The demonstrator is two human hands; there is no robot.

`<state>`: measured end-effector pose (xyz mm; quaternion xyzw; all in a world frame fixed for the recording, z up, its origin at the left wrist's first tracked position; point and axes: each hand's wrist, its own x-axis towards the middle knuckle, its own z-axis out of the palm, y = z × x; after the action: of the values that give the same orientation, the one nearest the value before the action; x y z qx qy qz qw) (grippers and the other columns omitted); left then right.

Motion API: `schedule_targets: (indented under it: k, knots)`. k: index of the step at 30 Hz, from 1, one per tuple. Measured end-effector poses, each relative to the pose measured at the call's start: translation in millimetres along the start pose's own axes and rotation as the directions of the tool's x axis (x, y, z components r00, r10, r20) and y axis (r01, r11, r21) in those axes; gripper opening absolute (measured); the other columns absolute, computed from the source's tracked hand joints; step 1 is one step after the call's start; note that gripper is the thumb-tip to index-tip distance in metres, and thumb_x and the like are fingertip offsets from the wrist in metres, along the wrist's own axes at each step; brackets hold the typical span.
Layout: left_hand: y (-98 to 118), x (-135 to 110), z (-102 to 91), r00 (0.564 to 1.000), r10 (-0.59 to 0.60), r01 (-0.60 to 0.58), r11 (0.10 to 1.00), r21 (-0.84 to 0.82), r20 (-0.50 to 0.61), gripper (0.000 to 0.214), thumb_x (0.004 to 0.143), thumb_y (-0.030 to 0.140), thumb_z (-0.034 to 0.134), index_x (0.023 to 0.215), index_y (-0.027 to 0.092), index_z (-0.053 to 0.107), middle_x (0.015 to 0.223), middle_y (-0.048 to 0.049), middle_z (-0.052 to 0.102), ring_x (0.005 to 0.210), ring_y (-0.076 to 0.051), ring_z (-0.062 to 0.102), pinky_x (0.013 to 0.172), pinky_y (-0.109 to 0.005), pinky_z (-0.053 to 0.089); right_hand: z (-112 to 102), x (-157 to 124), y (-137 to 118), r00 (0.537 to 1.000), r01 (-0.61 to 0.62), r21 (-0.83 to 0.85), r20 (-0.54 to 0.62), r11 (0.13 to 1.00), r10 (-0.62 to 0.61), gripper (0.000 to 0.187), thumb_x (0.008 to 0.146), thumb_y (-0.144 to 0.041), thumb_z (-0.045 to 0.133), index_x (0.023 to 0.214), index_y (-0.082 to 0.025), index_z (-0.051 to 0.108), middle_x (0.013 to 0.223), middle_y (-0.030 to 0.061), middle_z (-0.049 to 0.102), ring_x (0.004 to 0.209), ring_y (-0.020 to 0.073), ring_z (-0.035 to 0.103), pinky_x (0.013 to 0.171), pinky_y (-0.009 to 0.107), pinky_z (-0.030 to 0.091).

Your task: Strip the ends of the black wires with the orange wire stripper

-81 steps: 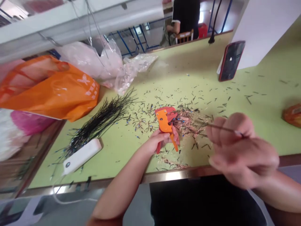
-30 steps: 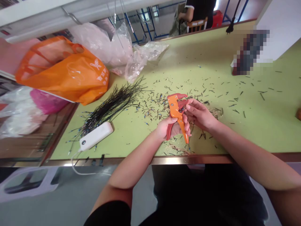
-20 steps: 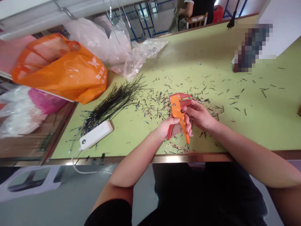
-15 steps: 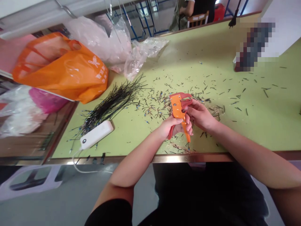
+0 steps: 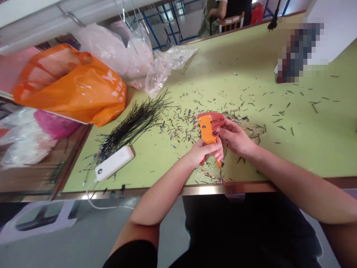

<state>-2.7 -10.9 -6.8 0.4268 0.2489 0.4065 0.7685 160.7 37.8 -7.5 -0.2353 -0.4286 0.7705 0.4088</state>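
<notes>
My left hand (image 5: pixel 203 152) is wrapped round the handles of an orange and red wire stripper (image 5: pixel 208 128), squeezing them together. My right hand (image 5: pixel 236 137) is closed beside the tool's jaws, pinching a thin black wire (image 5: pixel 223 160) that hangs down toward the table edge. Both hands hover low over the green table (image 5: pixel 306 141), above a litter of cut wire bits (image 5: pixel 184 128). A bundle of black wires (image 5: pixel 131 126) lies to the left.
A white power bank (image 5: pixel 113 162) with a cable lies near the front left edge. An orange bag (image 5: pixel 75 87) and clear plastic bags (image 5: pixel 134 56) sit at the far left. A blurred-out object (image 5: pixel 295 52) leans at the far right. Another person sits beyond the table (image 5: pixel 225 11).
My right hand brought a wire from the right up to the stripper's jaws. Over the last half second my left hand squeezed the handles closer together and the tool dropped slightly.
</notes>
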Motion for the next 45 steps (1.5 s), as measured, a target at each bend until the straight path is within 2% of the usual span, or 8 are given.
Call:
schedule_targets:
  k: [4, 10, 22, 28, 35, 42, 45]
  knots:
    - [0, 1, 0.8, 1.0, 0.007, -0.006, 1.0, 0.01, -0.02, 0.036, 0.091, 0.045, 0.079, 0.077, 0.02, 0.058, 0.06, 0.0047, 0.055, 0.055, -0.011, 0.059, 0.062, -0.029, 0.054, 1, 1, 1, 0.999, 0.003, 0.011, -0.039, 1.0, -0.002, 0.039, 0.08, -0.05, 0.092, 0.095, -0.024, 0.067, 0.089, -0.0012, 0.071, 0.07, 0.0108, 0.063, 0.063, 0.026, 0.052]
    - [1, 1, 5.6, 0.999, 0.009, -0.008, 1.0, 0.022, -0.05, 0.038, 0.088, 0.045, 0.081, 0.077, 0.02, 0.055, 0.058, 0.0057, 0.054, 0.051, -0.011, 0.057, 0.058, -0.029, 0.052, 2, -1, 4, 0.996, -0.051, -0.013, -0.068, 0.999, 0.05, 0.036, 0.083, -0.049, 0.088, 0.098, -0.024, 0.066, 0.077, -0.0041, 0.064, 0.057, 0.0101, 0.05, 0.053, 0.027, 0.042]
    - [-2, 2, 6.0, 0.996, -0.004, 0.002, 1.0, -0.022, -0.089, 0.035, 0.089, 0.042, 0.078, 0.077, 0.019, 0.055, 0.057, 0.0056, 0.055, 0.05, -0.011, 0.057, 0.057, -0.028, 0.051, 2, 0, 7, 0.994, -0.058, 0.066, -0.089, 0.996, 0.064, 0.039, 0.081, -0.046, 0.091, 0.097, -0.023, 0.065, 0.083, -0.0026, 0.069, 0.064, 0.0103, 0.059, 0.056, 0.025, 0.047]
    - [-1, 2, 7.4, 0.994, -0.014, 0.012, 1.0, -0.024, -0.112, 0.04, 0.086, 0.045, 0.081, 0.073, 0.02, 0.052, 0.053, 0.0065, 0.053, 0.046, -0.011, 0.054, 0.054, -0.027, 0.051, 3, 0, 8, 0.997, -0.014, 0.059, -0.078, 0.998, 0.019, 0.038, 0.081, -0.046, 0.091, 0.096, -0.023, 0.065, 0.086, -0.0024, 0.068, 0.065, 0.0102, 0.057, 0.058, 0.026, 0.049]
    - [-2, 4, 9.3, 0.986, -0.055, 0.05, 0.998, -0.031, -0.16, 0.049, 0.084, 0.05, 0.082, 0.066, 0.021, 0.047, 0.047, 0.0092, 0.044, 0.038, -0.008, 0.043, 0.046, -0.024, 0.044, 3, 2, 12, 0.995, -0.006, 0.027, -0.104, 1.0, 0.009, 0.034, 0.082, -0.043, 0.088, 0.097, -0.023, 0.064, 0.083, -0.0033, 0.065, 0.063, 0.01, 0.054, 0.058, 0.027, 0.049]
    - [0, 7, 4.2, 0.96, -0.121, 0.119, 0.993, -0.025, -0.253, 0.057, 0.082, 0.055, 0.081, 0.059, 0.022, 0.041, 0.043, 0.0104, 0.034, 0.035, -0.006, 0.038, 0.042, -0.022, 0.037, 0, 8, 15, 0.983, -0.002, 0.044, -0.181, 0.999, 0.01, 0.046, 0.075, -0.05, 0.094, 0.093, -0.022, 0.061, 0.085, -0.0028, 0.066, 0.067, 0.0091, 0.056, 0.057, 0.023, 0.045]
    - [4, 8, -0.6, 0.965, -0.115, 0.102, 0.993, -0.067, -0.236, 0.048, 0.08, 0.05, 0.083, 0.065, 0.021, 0.048, 0.047, 0.0088, 0.042, 0.039, -0.008, 0.045, 0.047, -0.024, 0.045, -5, 10, 12, 0.968, 0.023, -0.061, -0.246, 0.998, -0.037, 0.044, 0.08, -0.051, 0.091, 0.093, -0.022, 0.06, 0.08, -0.0047, 0.061, 0.062, 0.0077, 0.048, 0.055, 0.023, 0.04]
